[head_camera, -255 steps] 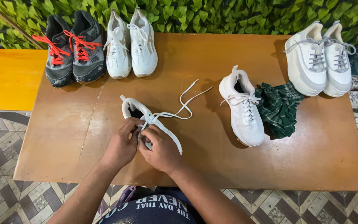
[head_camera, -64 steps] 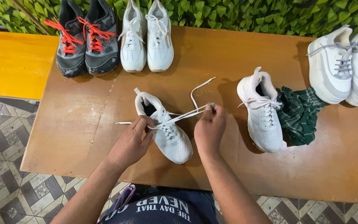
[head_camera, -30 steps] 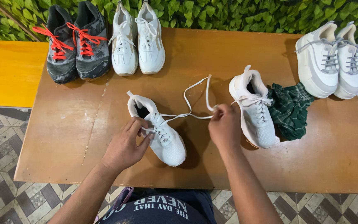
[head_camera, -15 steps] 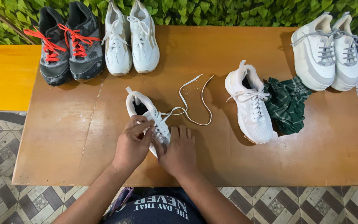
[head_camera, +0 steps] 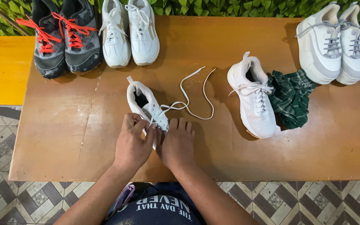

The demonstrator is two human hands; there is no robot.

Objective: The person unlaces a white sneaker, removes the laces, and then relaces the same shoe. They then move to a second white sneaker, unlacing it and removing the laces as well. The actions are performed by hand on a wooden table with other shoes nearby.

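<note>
A white sneaker [head_camera: 143, 100] lies near the front middle of the brown wooden table [head_camera: 63, 137], heel pointing away from me. My left hand [head_camera: 131, 143] and my right hand [head_camera: 178, 143] rest side by side on its front half, fingers pinching the lacing there. A loose white lace [head_camera: 196, 93] runs from under my fingers and loops out to the right across the tabletop. The sneaker's toe is hidden under my hands. Its white partner [head_camera: 253, 96], laced, lies to the right.
A green checked cloth [head_camera: 291, 96] lies bunched against the partner sneaker. Along the back edge stand dark shoes with red laces [head_camera: 59, 39], a white pair [head_camera: 130, 31] and a chunky white-grey pair [head_camera: 334, 41]. A yellow bench [head_camera: 3, 68] adjoins on the left; more shoes sit at the right edge.
My right hand, which held the lace stretched out to the right, has come back onto the sneaker beside my left hand. The lace now lies slack in a loop.
</note>
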